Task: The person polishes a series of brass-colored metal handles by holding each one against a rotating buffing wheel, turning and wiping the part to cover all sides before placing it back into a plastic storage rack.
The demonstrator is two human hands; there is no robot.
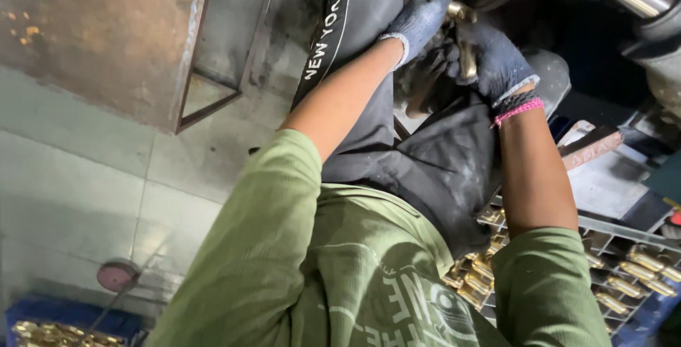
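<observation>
Brass, and we've got it: a small golden fitting [464, 38] standing roughly upright, pinched in our gloved right hand [496, 59], our gloved left hand [418, 20] cupped beside its top end.

Grey crate [610, 237] of brass fittings [642, 258] — red disc [117, 274].

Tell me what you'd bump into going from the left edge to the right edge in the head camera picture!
Blue crate of brass parts → round pink disc on the floor → left gloved hand → brass piece in the grip of both hands → right gloved hand → pink wristband → grey tray of brass fittings.
</observation>
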